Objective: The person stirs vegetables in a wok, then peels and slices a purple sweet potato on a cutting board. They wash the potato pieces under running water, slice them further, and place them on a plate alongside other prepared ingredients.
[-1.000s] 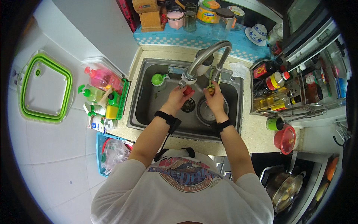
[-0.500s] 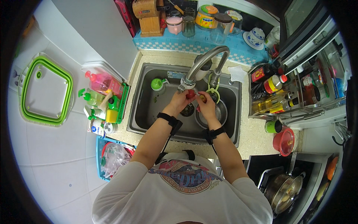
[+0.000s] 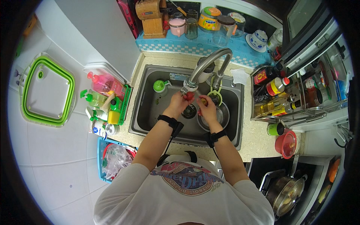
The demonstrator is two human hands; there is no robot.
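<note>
Under the faucet [image 3: 210, 62], over the steel sink [image 3: 144, 116], both my hands are at work. My left hand [image 3: 178, 105] is closed around a small, round, red fruit or vegetable [image 3: 189, 96], just below the spout. A little to the right, my right hand [image 3: 207, 109] has its fingers curled together around a small yellowish piece [image 3: 204, 101]; its kind is too small to tell. A bit of red also shows by those fingers. Beneath the right hand sits a round metal bowl [image 3: 224, 119], with a light green-rimmed strainer-like tool [image 3: 215, 92] at its far side.
A green-topped container [image 3: 159, 86] stands in the sink's far left corner. Left of the sink, a green rack [image 3: 125, 105] holds bottles and a sponge. Sauce bottles [image 3: 272, 88] fill a rack on the right. A covered pot [image 3: 287, 195] sits on the stove at the lower right.
My hands have drawn slightly apart, leaving a wider gap between the red thing and my right fingers. The whole view has shifted slightly.
</note>
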